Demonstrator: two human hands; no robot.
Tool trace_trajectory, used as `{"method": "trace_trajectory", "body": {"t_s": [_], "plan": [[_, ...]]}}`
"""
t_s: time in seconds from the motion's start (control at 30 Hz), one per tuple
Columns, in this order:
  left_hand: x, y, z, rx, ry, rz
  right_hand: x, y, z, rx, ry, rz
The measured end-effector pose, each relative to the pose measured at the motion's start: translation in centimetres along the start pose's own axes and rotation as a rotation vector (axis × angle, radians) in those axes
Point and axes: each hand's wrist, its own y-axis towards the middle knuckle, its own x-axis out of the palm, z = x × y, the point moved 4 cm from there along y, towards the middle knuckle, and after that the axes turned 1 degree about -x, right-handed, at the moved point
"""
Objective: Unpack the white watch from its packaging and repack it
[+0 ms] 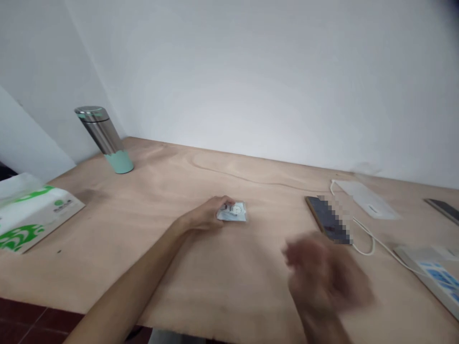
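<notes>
Packet (pixel 239 214), small, flat and pale, sits left of the phone (pixel 324 220) at the counter (pixel 233 277), and the left hand (pixel 206 215) has it by one side, fingers curled close about that edge! Nearer the camera than the phone, it's all blur from the right hand (pixel 328 272), perhaps half curled, and whether it holds anything there's no telling. By the look of it one grip is made, the right hand is not yet on it, and whether it's been opened can't be made out.

The left hand (pixel 205 215) grips a small packet (pixel 238 213), the blurred right hand (pixel 324 272) near a phone (pixel 325 219).
</notes>
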Motion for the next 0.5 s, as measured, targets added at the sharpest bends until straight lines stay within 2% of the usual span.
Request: {"method": "trace_trajectory", "body": {"t_s": [0.1, 0.17, 0.27, 0.4, 0.5], "plan": [[0.2, 0.1, -0.3, -0.015, -0.096, 0.018, 2.1, 1.0, 2.6, 0.077, -0.047, -0.03], [0.3, 0.1, -0.6, -0.03, -0.158, 0.018, 4.2, 1.5, 4.6, 0.108, -0.075, -0.132], [0.2, 0.0, -0.9, -0.072, -0.237, -0.007, 6.6, 1.4, 6.6, 0.04, -0.123, -0.284], [-0.1, 0.0, -1.2, -0.119, -0.327, -0.034, 7.6, 0.7, 7.7, -0.013, -0.086, -0.426], [-0.4, 0.4, -1.7, -0.107, -0.422, 0.04, 7.7, 0.5, 8.1, -0.051, 0.01, -0.474]]}}
